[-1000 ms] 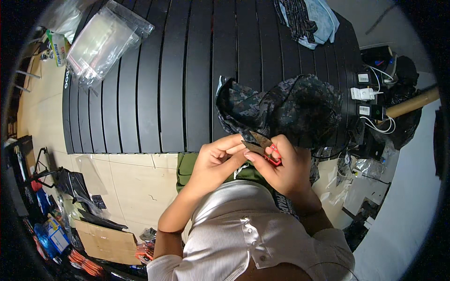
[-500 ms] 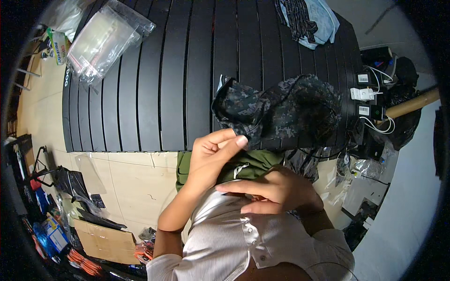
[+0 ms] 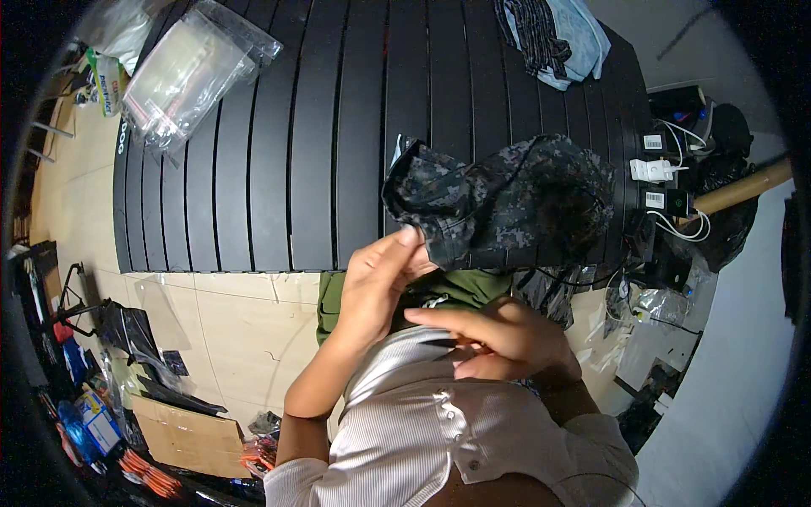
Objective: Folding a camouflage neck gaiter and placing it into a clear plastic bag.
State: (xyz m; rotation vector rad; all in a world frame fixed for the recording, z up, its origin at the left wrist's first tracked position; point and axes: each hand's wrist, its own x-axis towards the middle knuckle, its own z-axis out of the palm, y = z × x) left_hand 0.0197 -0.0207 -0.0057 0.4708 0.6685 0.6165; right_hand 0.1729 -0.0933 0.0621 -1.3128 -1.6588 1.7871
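A dark camouflage cloth piece (image 3: 507,198) lies bunched on the black slatted table (image 3: 270,177), near its front edge. My left hand (image 3: 380,275) is at the cloth's near left corner, closed in a pinch, thumb and forefinger on its edge. In front of my body, my right hand (image 3: 515,342) has its forefinger stretched to the left, while the other fingers curl in. A small dark shape shows beside those fingers; I cannot make out what it is. Green trousers (image 3: 334,304) with a white drawstring show on my lap beneath both hands.
Clear plastic bags (image 3: 190,76) lie at the table's far left. Folded blue and dark striped cloths (image 3: 570,42) lie at the far right. White chargers (image 3: 652,171) with cables line the right edge. A cardboard box (image 3: 190,431) and bundled goods sit on the floor at left.
My left hand has shifted slightly left along the cloth's corner, its thumb now pointing more upward. My right hand has moved slightly right, and the dark shape beside it shows more.
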